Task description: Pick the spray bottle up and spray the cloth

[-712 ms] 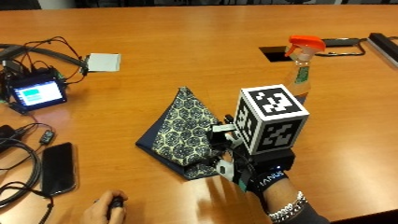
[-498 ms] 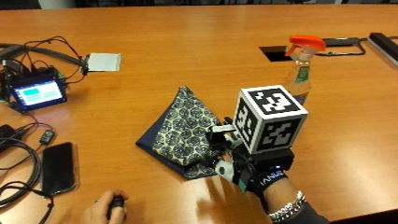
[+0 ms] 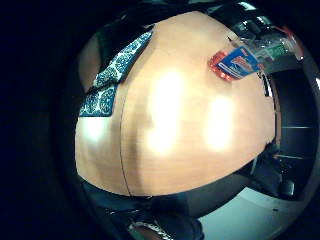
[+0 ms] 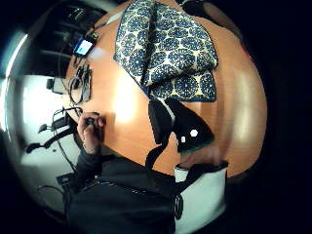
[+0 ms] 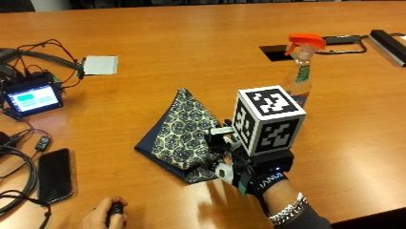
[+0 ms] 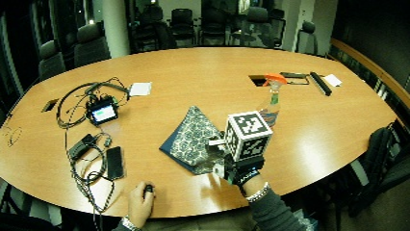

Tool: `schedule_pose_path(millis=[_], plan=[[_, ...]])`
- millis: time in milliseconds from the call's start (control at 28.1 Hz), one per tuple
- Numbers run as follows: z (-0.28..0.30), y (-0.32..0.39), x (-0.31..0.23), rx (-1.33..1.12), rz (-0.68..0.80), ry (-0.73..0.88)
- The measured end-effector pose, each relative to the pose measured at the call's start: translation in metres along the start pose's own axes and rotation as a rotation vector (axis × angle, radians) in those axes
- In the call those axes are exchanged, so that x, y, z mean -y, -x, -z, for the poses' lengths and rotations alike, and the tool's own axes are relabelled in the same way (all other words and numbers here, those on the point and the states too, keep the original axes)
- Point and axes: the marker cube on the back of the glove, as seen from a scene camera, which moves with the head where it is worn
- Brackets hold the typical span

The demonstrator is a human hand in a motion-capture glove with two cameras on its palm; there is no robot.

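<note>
The gloved right hand (image 5: 257, 176) hovered low over the wooden surface (image 5: 190, 52), at the near edge in front of the person. Its fingers were hidden from the outside view, and the palm views showed only a strap and one fingertip at the edge, so whether they were straight or curled could not be told. It held nothing that could be seen.

The bottle (image 5: 299, 67), clear with an orange trigger head, stood upright on the surface beyond the hand and a little to its right, apart from it. In the little-finger palm view the bottle (image 3: 239, 61) showed out ahead of the palm with bare wood between, its red and blue label facing the camera.

The cloth (image 5: 184, 136), dark blue with a cream round pattern, lay folded in a rough triangle ahead of the hand and to its left, its nearest corner just beside the hand. The thumb-side palm view showed the cloth (image 4: 170, 53) spread flat close before the palm.

The bare left hand (image 5: 105, 218) rested on the surface well to the left of the gloved one, curled round a small dark object (image 5: 115, 209). Farther left lay a dark phone (image 5: 54, 175) among cables (image 5: 15, 191). Beyond that sat a small device with a lit screen (image 5: 30, 98), and a white card (image 5: 100, 65) lay farther out. A rectangular opening (image 5: 276, 51) in the surface sat behind the bottle.
</note>
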Motion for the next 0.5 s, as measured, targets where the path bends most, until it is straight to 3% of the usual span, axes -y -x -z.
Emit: schedule_pose_path(millis=[498], plan=[[0.015,-0.067,0.016,0.041,-0.211,-0.061]])
